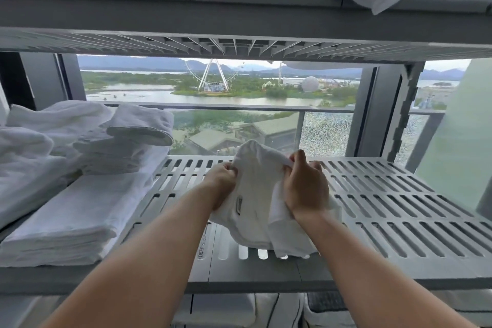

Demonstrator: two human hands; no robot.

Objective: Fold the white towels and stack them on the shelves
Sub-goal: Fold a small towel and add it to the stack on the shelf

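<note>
Both hands are up over the front half of the slatted shelf (386, 208). The left hand (222, 181) grips the white towel (255, 194) at one side of its top edge, and the right hand (304, 186) pinches the other side, fingers curled into the cloth. The towel hangs bunched between them, its lower folds touching the shelf near the front lip. Here's the worry: the corners look unmatched, so a fold from here likely goes crooked, and a loose tail could slide off the front. Farther back, at the shelf's left end, the folded stack (69, 218) lies neat, but the rumpled heap (106, 141) behind it leans; a nudge could topple it.
</note>
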